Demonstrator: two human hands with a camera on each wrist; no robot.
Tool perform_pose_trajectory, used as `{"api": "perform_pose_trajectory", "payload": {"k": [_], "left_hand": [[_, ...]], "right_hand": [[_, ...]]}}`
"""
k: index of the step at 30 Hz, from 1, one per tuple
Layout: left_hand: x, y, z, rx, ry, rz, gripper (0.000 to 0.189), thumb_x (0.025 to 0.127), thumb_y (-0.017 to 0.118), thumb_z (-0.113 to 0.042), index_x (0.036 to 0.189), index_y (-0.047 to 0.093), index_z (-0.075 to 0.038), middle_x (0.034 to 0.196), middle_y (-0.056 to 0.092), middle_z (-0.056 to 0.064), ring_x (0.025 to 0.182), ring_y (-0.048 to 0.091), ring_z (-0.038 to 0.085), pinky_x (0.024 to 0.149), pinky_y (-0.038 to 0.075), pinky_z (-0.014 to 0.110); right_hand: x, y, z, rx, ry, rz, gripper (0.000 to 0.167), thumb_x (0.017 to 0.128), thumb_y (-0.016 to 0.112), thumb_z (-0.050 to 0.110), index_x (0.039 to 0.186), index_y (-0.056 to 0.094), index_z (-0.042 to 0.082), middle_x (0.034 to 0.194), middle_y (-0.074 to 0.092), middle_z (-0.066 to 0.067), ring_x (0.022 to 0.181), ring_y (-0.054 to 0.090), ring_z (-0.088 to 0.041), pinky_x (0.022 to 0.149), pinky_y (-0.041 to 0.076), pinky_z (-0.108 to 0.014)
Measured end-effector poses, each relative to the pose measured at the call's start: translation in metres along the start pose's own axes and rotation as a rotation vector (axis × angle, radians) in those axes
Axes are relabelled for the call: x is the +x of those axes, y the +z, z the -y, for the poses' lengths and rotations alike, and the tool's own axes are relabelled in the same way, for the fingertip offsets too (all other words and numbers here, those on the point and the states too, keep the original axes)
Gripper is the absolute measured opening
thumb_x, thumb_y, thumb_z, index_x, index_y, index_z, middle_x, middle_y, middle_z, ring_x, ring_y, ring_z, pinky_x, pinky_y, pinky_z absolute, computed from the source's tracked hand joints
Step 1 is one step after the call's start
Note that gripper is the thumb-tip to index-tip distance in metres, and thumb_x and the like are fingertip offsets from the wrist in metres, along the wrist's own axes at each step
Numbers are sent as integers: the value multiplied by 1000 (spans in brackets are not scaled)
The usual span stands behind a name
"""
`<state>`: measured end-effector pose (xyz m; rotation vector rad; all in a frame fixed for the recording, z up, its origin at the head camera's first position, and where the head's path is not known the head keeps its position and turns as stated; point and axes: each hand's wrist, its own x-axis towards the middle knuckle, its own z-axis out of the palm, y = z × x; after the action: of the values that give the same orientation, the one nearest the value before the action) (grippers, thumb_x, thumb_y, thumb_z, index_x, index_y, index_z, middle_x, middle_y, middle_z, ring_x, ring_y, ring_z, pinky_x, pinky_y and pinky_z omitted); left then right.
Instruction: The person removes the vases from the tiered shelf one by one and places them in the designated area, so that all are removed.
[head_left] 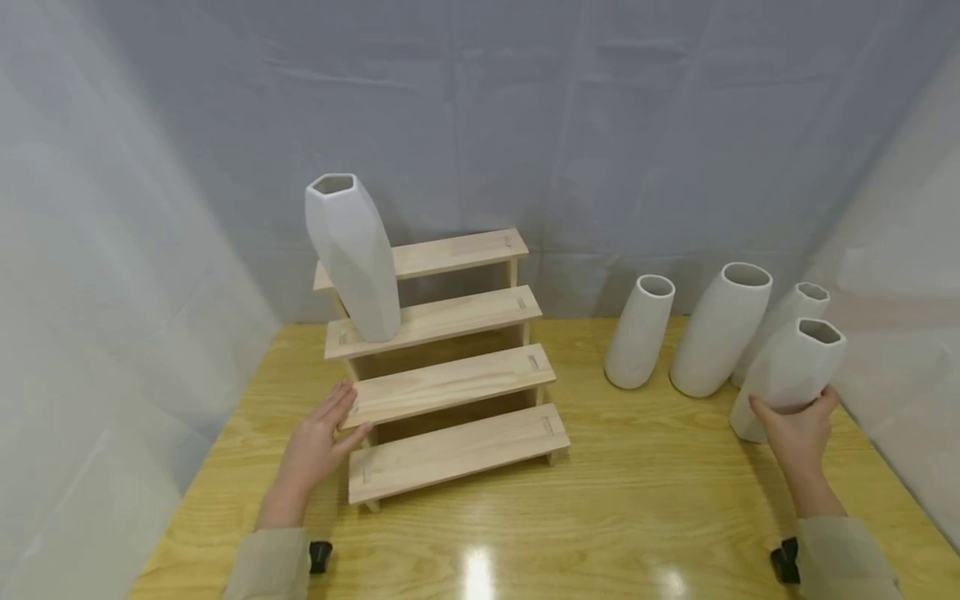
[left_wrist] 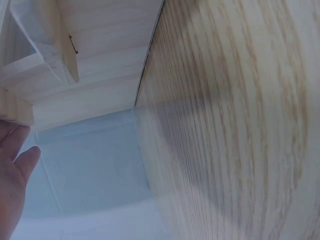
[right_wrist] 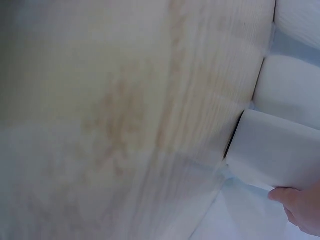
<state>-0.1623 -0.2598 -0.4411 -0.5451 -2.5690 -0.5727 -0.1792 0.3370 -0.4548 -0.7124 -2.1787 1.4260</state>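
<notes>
A white faceted vase (head_left: 789, 375) stands at the right of the table, and my right hand (head_left: 799, 429) grips its lower part, thumb and fingers on opposite sides. In the right wrist view, that hand (right_wrist: 300, 205) is on the side of the vase (right_wrist: 275, 147). My left hand (head_left: 321, 437) touches the left end of a wooden step shelf (head_left: 457, 379) with its fingers extended. The left wrist view shows the fingers of this hand (left_wrist: 12, 170) against a plank end (left_wrist: 15, 107). A tall white faceted vase (head_left: 352, 258) stands on the shelf's second-highest step, at its left.
A slim white vase (head_left: 639, 333), a wider round-mouthed one (head_left: 722, 329) and another white vase (head_left: 780, 321), partly hidden, stand beside the gripped vase. Grey cloth (head_left: 570, 150) hangs behind the wood-grain table (head_left: 645, 500), with white cloth (head_left: 97, 333) at the sides.
</notes>
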Motion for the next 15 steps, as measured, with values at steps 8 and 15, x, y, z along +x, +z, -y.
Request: {"api": "perform_pose_trajectory", "payload": {"k": [8, 15], "left_hand": [[0, 1, 1, 6, 2, -2, 62, 73, 72, -17, 122, 46, 10, 127, 42, 24, 117, 39, 38, 91, 37, 50], [0, 0, 0, 12, 16, -15, 62, 73, 72, -18, 121, 46, 11, 126, 43, 25, 116, 40, 38, 90, 38, 50]], "right_hand": [[0, -1, -2, 14, -9, -4, 86, 73, 67, 19, 137, 9, 13, 137, 24, -19, 123, 26, -29, 102, 23, -40], [1, -1, -3, 20, -9, -3, 86, 73, 67, 19, 137, 9, 14, 137, 24, -17, 122, 26, -28, 102, 23, -40]]}}
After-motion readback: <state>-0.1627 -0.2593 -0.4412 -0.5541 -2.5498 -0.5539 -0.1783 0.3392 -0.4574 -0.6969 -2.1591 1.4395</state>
